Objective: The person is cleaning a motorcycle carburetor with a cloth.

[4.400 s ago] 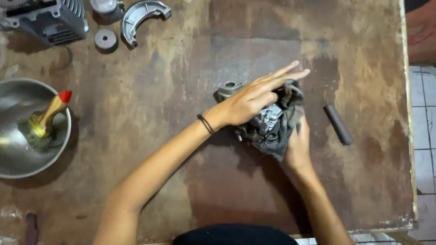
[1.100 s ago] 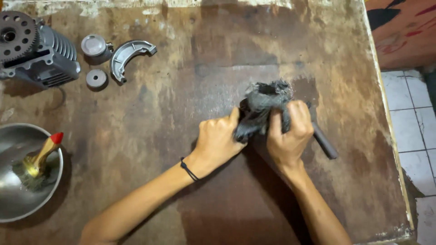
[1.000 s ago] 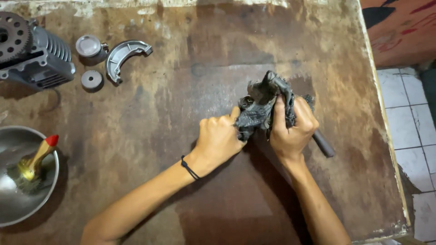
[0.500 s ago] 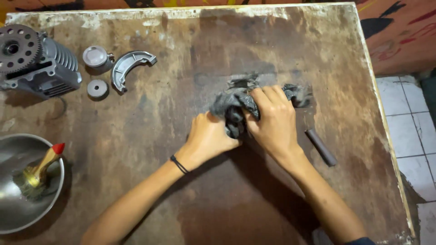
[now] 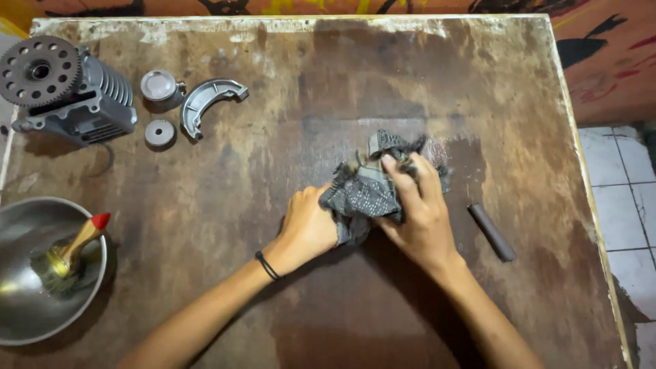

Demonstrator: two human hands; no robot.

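Both hands close together, left hand (image 5: 311, 225) curled, right hand (image 5: 420, 215) fingers clenched.

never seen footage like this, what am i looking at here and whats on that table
This is one picture from a camera worn on a person's head, looking straight down at their own two bare hands; there is no machine. Both hands work at a stained wooden table. The left hand and right hand together grip a dirty grey rag bunched around something I cannot make out. Beside the right hand lies a short dark rod. At the far left sit an engine cylinder with a gear wheel, a piston, a small gear and a curved brake shoe. A metal bowl holds a brush.
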